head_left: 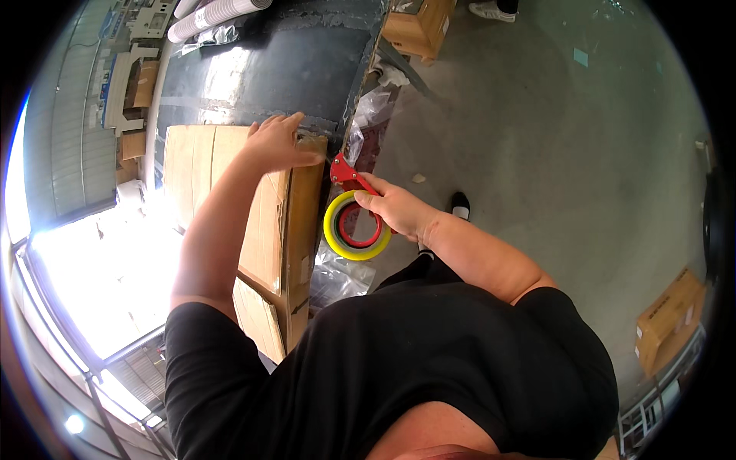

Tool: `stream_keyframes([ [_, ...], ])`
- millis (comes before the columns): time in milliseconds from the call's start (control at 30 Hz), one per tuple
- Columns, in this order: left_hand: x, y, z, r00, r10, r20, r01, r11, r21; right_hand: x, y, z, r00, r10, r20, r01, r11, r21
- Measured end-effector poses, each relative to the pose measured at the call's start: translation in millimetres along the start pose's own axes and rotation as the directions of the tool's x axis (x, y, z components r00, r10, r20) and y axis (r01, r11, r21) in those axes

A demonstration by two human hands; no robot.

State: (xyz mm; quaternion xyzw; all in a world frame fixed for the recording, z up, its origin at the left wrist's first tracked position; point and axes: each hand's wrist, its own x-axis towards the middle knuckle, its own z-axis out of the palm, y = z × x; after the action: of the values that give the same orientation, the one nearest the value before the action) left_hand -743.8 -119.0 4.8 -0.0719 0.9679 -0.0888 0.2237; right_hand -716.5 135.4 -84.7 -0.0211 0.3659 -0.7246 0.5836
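Note:
A long brown cardboard box (266, 230) lies on the dark work table in front of me, on the left. My left hand (280, 144) is over its far end, close to the right corner, with thumb and fingers apart; whether the palm presses on the cardboard is hard to see. In my right hand (402, 208) is a red tape dispenser (343, 170) carrying a yellow-edged roll of tape (331, 228). The dispenser's head points at the box's far right corner, just beside my left thumb. I cannot make out any strip of tape between them.
Beyond the box stretches the dark table top (291, 69), with ribbed white hose (218, 17) at its far left. Clear plastic wrap (337, 280) hangs by the table's right side. Cartons stand on the floor, one far ahead (418, 31), another at right (668, 322). Another person's shoe (492, 11) shows at the top.

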Motion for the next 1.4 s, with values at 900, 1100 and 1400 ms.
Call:
stream_keyframes([
  [900, -219, -44, 65, 0.910, 0.190, -0.368, -0.250, 0.960, -0.123, -43, 284, 120, 0.875, -0.479, -0.074, 0.442, 0.851, -0.285],
  [1100, -617, -119, 258, 0.846, -0.015, -0.533, -0.116, 0.970, -0.212, -40, 282, 131, 0.904, -0.391, -0.169, 0.358, 0.913, -0.195],
  [1400, -563, -90, 373, 0.680, -0.061, -0.731, -0.103, 0.979, -0.177, -65, 284, 155, 0.930, -0.312, -0.196, 0.254, 0.928, -0.274],
])
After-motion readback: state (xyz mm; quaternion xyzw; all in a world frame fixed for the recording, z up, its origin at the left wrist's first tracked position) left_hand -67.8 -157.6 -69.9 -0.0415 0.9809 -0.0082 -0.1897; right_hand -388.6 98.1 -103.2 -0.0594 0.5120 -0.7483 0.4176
